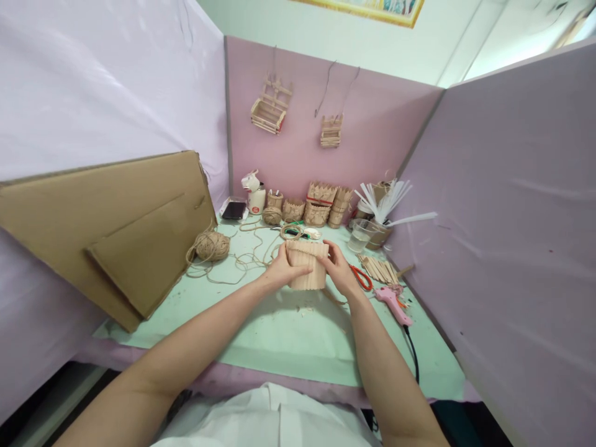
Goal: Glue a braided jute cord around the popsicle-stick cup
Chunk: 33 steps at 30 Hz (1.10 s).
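Note:
A small round pot of upright wooden sticks (307, 276) is held over the middle of the table, a band of twine running round its upper part. My left hand (282, 267) grips its left side, thumb across the front. On the right side my right hand (336, 266) is closed on the same pot, thumb against the twine band. The fingers behind the pot are hidden. A loose length of twine hangs below it near my right wrist. Beyond my hands lies a loop of twine (291, 231).
A twine ball (212, 246) and leaning cardboard (153, 236) stand left. To the right are red-handled scissors (362, 278), a pink glue gun (393, 304) with a black cord, wooden sticks (378, 269) and a clear cup (361, 236). Stick baskets (317, 214) line the back.

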### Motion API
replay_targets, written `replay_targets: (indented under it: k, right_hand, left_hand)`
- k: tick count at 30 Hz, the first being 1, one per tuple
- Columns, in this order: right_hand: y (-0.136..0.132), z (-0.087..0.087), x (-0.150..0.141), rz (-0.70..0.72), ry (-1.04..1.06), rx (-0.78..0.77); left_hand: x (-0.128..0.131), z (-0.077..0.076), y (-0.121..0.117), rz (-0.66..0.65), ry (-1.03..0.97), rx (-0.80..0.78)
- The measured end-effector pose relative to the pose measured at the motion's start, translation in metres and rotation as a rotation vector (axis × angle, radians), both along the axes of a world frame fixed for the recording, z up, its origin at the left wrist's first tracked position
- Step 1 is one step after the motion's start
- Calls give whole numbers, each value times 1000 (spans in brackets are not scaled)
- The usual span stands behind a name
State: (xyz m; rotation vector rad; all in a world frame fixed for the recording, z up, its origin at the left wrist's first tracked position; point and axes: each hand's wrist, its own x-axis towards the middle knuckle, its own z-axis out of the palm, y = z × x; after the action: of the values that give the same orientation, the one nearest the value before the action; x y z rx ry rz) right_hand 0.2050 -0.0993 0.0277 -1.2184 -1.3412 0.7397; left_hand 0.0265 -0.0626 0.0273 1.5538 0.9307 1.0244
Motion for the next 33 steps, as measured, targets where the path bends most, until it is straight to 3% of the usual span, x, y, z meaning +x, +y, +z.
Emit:
replay_targets:
  k: [7, 15, 25, 31, 33]
  right_hand:
    - [7, -8, 1, -49, 67, -20]
    - [5, -8, -7, -111, 100, -4]
    - [-10, 17, -6, -94, 56, 152]
    - [-53, 43, -16, 172, -26, 39]
    - [-65, 46, -10, 163, -66, 31]
  left_hand:
    - [2, -2, 6, -10, 16, -182]
    - [1, 2, -4, -30, 94, -128]
    - [-5, 3, 2, 117, 25, 326]
    - [-13, 10, 1, 224, 38, 468]
    - [-13, 11, 2, 248, 40, 490]
